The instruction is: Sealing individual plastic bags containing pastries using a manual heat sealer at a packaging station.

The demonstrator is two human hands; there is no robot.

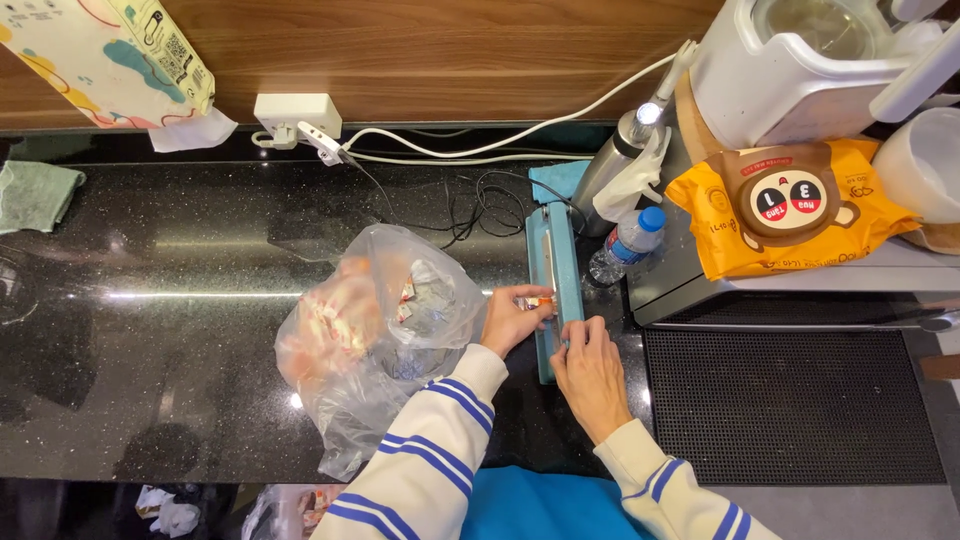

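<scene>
I see my left hand (512, 318) pinching a small red-and-white sachet (536, 301) against the teal heat sealer (556, 285), whose long axis runs away from me, while my right hand (590, 368) presses, probably flat, on its near end.

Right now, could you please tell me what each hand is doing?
Left hand: shut on a small packet at the teal sealer.
Right hand: pressing on the sealer; grip unclear.

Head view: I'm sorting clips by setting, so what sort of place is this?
Probably a shop or café back counter: a black stone counter, a teal heat sealer under the hands, a clear bag of small packets, and a white appliance.
</scene>
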